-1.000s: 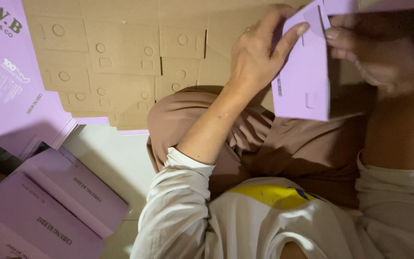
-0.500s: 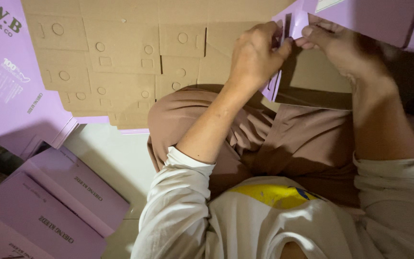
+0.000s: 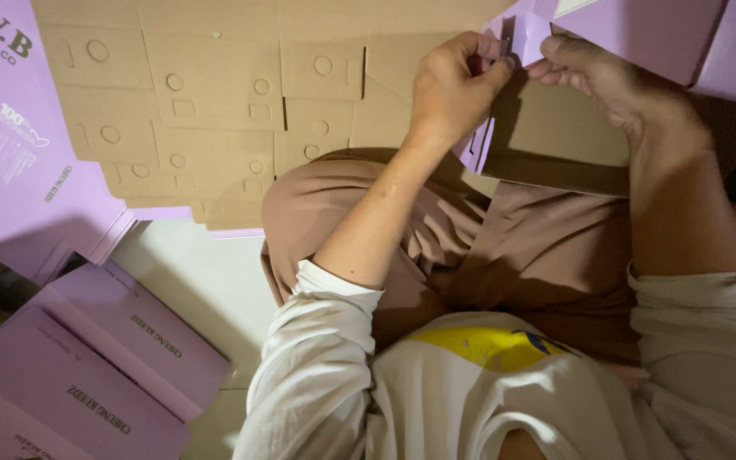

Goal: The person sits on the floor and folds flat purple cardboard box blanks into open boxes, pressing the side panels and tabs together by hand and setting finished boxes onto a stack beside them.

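Both hands pinch one purple carton flap: left hand just left of it, right hand right, fingertips almost meeting.

At 12 o'clock the left hand and right hand meet fingertip to fingertip, both pinching a flap of a purple carton whose brown inside faces the camera. Flat brown die-cut cardboard sheets spread from 10 to 12 o'clock. A stack of folded purple boxes lies at 8 o'clock on the pale floor.
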